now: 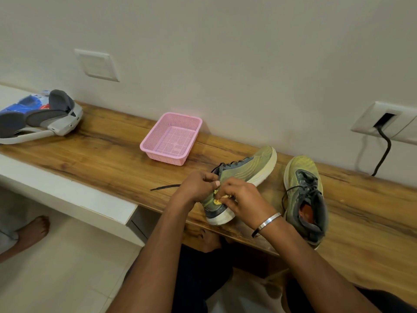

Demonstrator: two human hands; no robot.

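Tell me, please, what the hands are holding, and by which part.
Left hand and right hand hold the tipped green shoe at its ankle opening, by the laces.

Both hands on a green shoe [248,168] lying on its side on a wooden counter [101,150]

The left hand [198,185] curls its fingers at the shoe's collar, and a black lace [165,187] trails out leftward from it across the wood. The right hand [241,199], with a metal bangle [266,223] on its wrist, pinches near the yellow heel tab. A second shoe [304,195] stands upright just beside on the right, a pink basket [172,138] sits behind by the wall, and a grey headset [45,118] lies far left
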